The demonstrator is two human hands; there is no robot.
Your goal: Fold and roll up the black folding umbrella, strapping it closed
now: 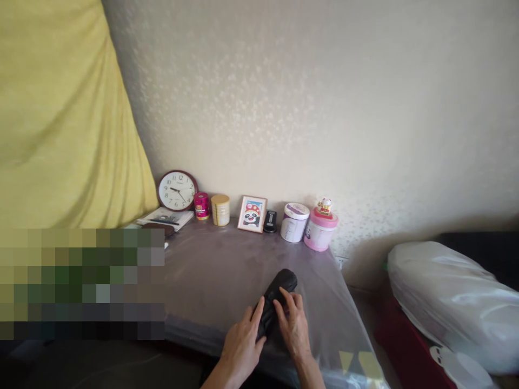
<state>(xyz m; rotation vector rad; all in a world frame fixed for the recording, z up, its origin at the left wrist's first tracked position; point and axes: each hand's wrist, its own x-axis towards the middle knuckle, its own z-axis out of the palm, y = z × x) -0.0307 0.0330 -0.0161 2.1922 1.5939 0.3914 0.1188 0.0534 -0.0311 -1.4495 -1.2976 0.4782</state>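
Elongated black bundle (270,310), creased, slanting rightward, near side of grey table (211,281)

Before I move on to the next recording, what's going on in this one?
A person is handling a long black bundle at the table. The left hand grips its near end, while the right hand has its fingers against its right side. Whether it rests on the table is hard to tell. A clock and a picture frame stand farther back.

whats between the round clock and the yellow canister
In the head view, a pink tin stands between them, overlapping the right edge of the round clock, with a narrow gap to the yellow canister.
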